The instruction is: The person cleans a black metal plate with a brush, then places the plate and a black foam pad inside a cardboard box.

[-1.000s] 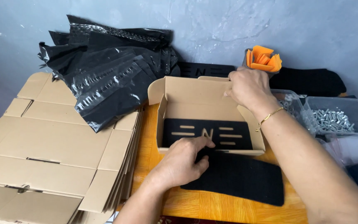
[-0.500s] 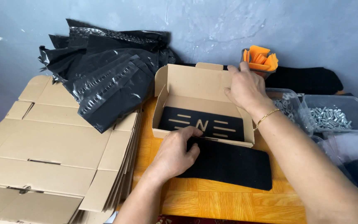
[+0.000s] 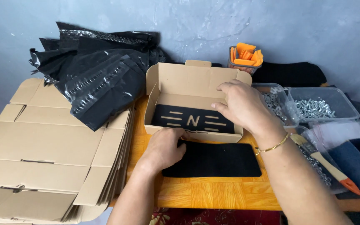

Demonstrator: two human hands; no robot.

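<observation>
The left hand (image 3: 163,148) is now pressing flat on the black pad (image 3: 217,160), slid nearer; the right hand (image 3: 242,106) is loosely holding the open cardboard box (image 3: 192,81), empty otherwise.

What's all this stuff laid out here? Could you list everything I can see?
cardboard box: one, brown, open, centre of the table, a black cut-out plate lying inside
black mat: one, flat on the table in front of the box
flat cardboard blanks: a stack, brown, left side
plastic bags: a pile, black, on the stack's far end
orange pieces: several, in a small holder behind the box
clear tubs: at least two, holding silver screws, right side
brush: one, wooden handle with orange tip, right
table: one, orange wood
left hand: on the box's front wall and the mat's edge
right hand: on the box's right side
</observation>
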